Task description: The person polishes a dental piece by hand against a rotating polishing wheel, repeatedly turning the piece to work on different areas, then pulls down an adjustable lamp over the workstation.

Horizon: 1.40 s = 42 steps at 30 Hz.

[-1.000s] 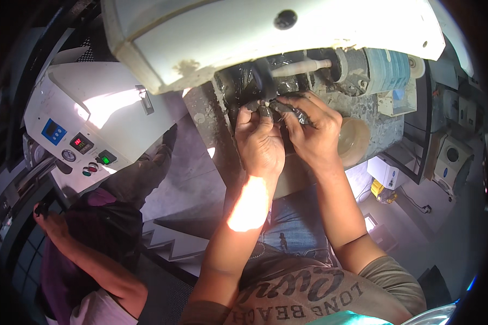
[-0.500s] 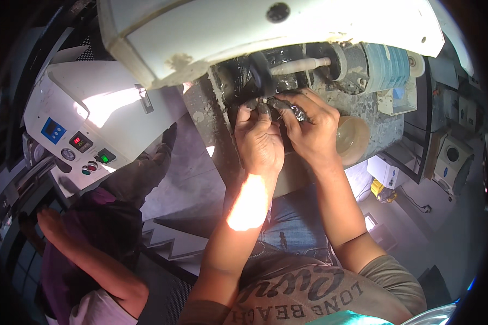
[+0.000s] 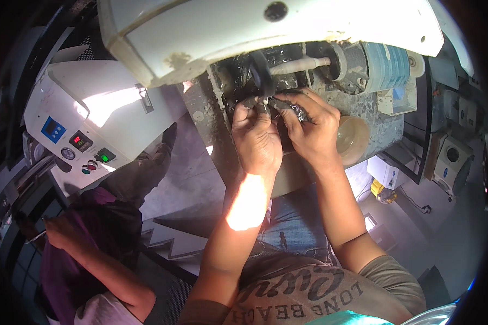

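Note:
My left hand [image 3: 256,138] and my right hand [image 3: 315,122] are closed together under a dark round polishing wheel [image 3: 262,75]. Between their fingertips is a small pale piece [image 3: 265,101], too small to name. It sits at the wheel's lower edge; whether it touches is unclear. Dark wet paste coats the fingertips of both hands. Something shiny and dark [image 3: 299,112] shows within the curl of my right hand, and its kind is hidden. A pale tapered spindle [image 3: 299,66] runs from the wheel to a motor [image 3: 353,67] on the right.
A white machine hood [image 3: 276,32] overhangs the wheel. Beside my right wrist stands a round tan bowl [image 3: 353,142] on the grimy bench. At left are a white machine with a control panel [image 3: 78,142] and a co-worker's arm [image 3: 100,271].
My left hand has shifted slightly left; my right hand is nearly still. The co-worker's hand has moved a little right and down, and a thin light rod now shows at it.

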Available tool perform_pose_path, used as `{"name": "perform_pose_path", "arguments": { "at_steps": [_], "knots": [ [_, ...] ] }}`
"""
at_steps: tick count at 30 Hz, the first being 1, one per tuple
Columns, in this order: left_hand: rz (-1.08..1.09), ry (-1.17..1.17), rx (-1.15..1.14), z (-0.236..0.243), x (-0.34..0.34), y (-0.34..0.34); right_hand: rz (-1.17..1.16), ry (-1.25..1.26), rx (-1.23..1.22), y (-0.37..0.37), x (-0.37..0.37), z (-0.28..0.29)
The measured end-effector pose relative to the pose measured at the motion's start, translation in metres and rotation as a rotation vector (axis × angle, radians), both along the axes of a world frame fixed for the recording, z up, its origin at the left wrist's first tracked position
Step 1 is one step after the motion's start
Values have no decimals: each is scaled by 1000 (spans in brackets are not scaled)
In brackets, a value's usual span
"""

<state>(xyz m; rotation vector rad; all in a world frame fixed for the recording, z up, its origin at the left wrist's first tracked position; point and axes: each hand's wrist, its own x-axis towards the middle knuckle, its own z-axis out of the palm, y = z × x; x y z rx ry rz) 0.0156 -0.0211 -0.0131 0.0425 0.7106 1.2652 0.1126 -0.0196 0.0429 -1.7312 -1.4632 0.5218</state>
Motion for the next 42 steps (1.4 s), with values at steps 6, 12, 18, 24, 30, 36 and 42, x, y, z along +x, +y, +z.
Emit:
{"name": "perform_pose_path", "arguments": {
  "at_steps": [6,12,18,24,30,36,42],
  "knots": [
    [20,25,8,-3,-1,1,1,-5,-19,-1,0,-2],
    [23,72,10,-2,-3,3,-24,25,-19,-1,-3,-2],
    [-18,198,-13,6,-9,12,-23,23,-13,-2,-4,-5],
    [-160,337,18,8,-17,26,-36,47,-11,-5,-8,-12],
    [-176,326,19,6,-19,23,-44,23,-20,-5,-9,-11],
    [-100,302,51,6,-13,17,-23,10,10,-5,-6,-6],
    [-50,243,-10,10,-8,11,-14,-4,-11,-4,-3,-6]
  ]
}}
